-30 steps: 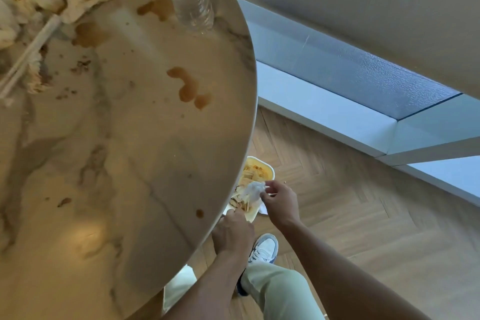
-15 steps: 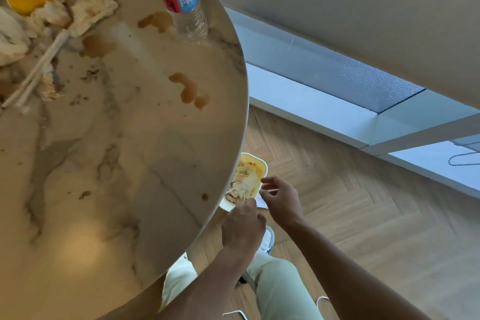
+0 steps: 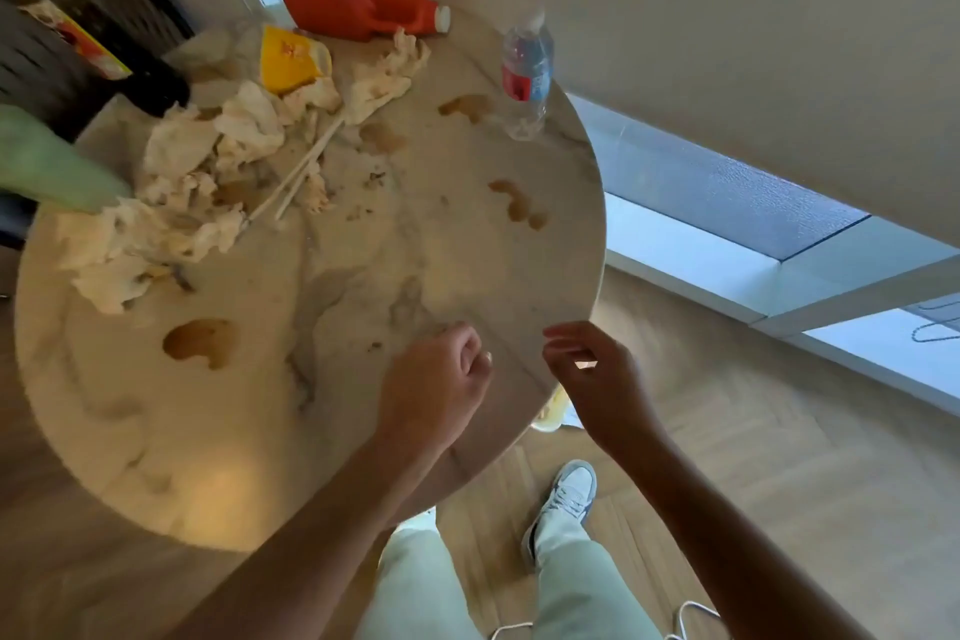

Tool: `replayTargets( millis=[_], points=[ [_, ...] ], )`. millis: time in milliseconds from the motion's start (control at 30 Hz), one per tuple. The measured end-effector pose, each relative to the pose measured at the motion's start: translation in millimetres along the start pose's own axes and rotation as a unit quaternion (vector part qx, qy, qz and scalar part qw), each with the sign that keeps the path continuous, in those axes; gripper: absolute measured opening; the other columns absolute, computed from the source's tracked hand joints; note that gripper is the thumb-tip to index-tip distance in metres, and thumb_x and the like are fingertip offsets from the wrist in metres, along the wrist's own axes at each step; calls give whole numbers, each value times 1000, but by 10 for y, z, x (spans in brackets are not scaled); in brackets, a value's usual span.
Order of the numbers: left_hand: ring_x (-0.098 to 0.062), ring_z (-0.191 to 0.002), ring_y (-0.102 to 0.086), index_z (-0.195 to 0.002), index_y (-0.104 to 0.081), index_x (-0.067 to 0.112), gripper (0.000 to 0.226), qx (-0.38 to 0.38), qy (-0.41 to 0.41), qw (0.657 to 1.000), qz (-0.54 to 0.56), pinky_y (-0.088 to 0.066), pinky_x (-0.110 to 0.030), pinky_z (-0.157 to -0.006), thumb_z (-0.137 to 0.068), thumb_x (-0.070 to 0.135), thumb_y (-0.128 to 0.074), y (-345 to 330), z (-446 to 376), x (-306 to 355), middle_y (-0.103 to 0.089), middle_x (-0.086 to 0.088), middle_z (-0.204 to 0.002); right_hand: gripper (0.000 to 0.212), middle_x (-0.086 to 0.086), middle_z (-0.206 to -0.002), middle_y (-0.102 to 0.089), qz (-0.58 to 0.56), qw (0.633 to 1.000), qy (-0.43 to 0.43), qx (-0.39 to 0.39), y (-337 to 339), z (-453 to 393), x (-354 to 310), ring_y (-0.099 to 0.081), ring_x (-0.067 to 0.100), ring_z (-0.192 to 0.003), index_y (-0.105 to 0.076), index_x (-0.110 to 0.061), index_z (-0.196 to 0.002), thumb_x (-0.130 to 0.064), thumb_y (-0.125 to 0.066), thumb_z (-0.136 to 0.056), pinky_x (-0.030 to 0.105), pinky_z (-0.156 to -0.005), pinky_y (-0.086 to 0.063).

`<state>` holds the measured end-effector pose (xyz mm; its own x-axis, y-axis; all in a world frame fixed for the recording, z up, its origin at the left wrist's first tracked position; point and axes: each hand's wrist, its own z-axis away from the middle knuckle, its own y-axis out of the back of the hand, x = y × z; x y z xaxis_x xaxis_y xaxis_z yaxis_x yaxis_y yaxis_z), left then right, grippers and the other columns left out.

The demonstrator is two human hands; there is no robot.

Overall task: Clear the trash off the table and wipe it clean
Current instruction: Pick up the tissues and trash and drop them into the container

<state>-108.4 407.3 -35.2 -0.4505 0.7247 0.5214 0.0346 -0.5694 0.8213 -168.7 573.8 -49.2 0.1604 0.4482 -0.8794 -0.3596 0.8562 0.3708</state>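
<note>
The round marble table carries a heap of crumpled stained napkins, a pair of chopsticks, a yellow wrapper, an orange jug lying on its side and an upright water bottle. Brown spills and crumbs mark the top. My left hand hovers over the table's near edge, fingers curled into a fist with nothing seen in it. Just past the rim, my right hand is relaxed and empty. A food container lies on the floor, mostly hidden under the rim.
A dark slatted bin with packaging in it stands at the table's far left, with a pale green object in front of it. Herringbone wood floor lies to the right, bounded by a low window ledge. My shoe is under the table edge.
Both hands rose from the food container on the floor up to the table's near edge, leaving it there. The view lifted to take in the whole tabletop.
</note>
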Motion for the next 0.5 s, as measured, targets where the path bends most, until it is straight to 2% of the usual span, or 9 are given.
replayTargets(
  millis=[67, 200, 333, 433, 500],
  points=[
    [-20, -67, -56, -77, -58, 14, 18, 2, 18, 999, -29, -46, -35, -62, -85, 30, -62, 243, -120, -367, -57, 1, -66, 12, -10, -86, -72, 0, 1000, 2, -2, -225, 9, -153, -67, 5, -80, -70, -25, -91, -16, -66, -84, 27, -75, -54],
    [-22, -73, -59, -80, -61, 17, 14, -4, 37, 995, -90, -50, -35, -65, -86, 30, -59, 741, -541, -1040, -61, 2, -76, 20, -14, -86, -71, 18, 1000, 8, -8, -594, 60, -410, -65, -2, -77, -66, -34, -86, -13, -66, -86, 17, -71, -49],
    [-26, -81, -61, -88, -64, 16, 12, 39, 26, 991, -129, -47, -33, -62, -88, 26, -58, 1168, -1219, -1525, -61, -4, -87, 28, -20, -80, -71, 39, 999, 5, 14, -890, 114, -579, -65, -5, -75, -63, -42, -80, -15, -68, -85, 11, -70, -48],
    [-33, -94, -61, -105, -66, 11, 24, 54, 33, 983, -170, -49, -36, -68, -88, 27, -59, 1340, -1714, -1673, -63, -11, -102, 28, -28, -82, -68, 37, 999, -5, 35, -1056, 140, -645, -64, -7, -74, -63, -43, -77, -16, -68, -85, 6, -67, -46],
    [-35, -97, -61, -107, -65, 8, 30, 54, 43, 978, -196, -52, -40, -74, -90, 31, -58, 1389, -1958, -1700, -63, -13, -106, 26, -28, -81, -68, 31, 999, -18, 40, -1143, 150, -660, -63, -8, -73, -65, -40, -77, -15, -68, -85, 5, -66, -45]
  ],
)
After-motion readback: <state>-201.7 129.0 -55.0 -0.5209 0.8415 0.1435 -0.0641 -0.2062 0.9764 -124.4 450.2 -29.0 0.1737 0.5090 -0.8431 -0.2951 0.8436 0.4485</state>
